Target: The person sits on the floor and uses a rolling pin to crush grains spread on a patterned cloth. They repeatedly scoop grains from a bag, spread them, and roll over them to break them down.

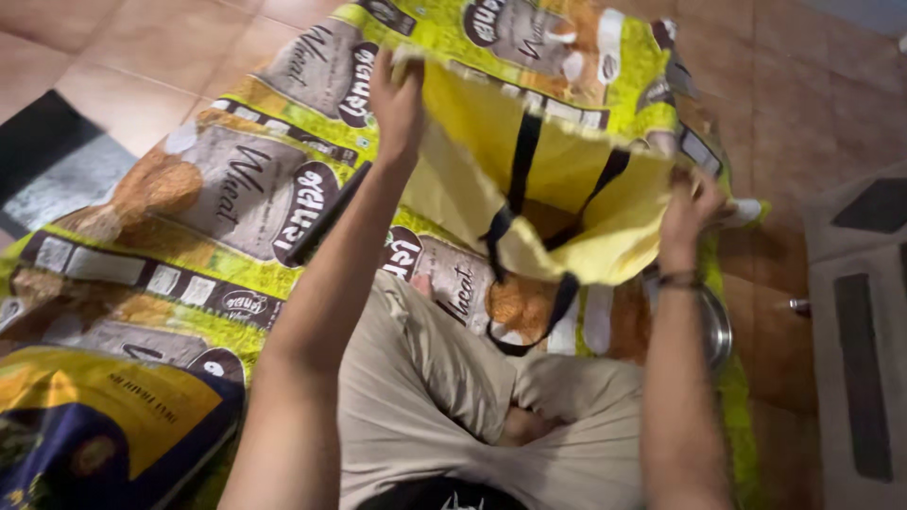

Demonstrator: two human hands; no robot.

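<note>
- A yellow bag [557, 179] with black straps [522, 161] is held up and spread open between the two hands, above the person's folded legs in beige trousers [425, 397]
- The left hand [397, 99] grips the bag's upper left rim; its fingers are curled shut over the edge, pinching the fabric
- The right hand [688, 210] grips the bag's right edge, lower than the left; its fingers are closed on the fabric, and a thin band [678, 280] sits on that wrist
- The bag's mouth sags open between the two sets of fingers, its yellow inside showing; the outer face beyond the fingers carries a green, brown and white print
- A black strap loop hangs down from the bag below the fingers, reaching the trousers
- Under the bag and legs lies a mat [189, 217] of stitched printed sacks, green and yellow, spreading out to the left of the left fingers
- A round metal bowl [718, 331] sits below the right fingers, just beside the right forearm, partly hidden
- A dark blue and yellow sack [104, 425] lies well to the lower left of the left hand
- Reddish floor tiles [113, 94] surround the mat; a dark doormat [52, 161] lies far left
</note>
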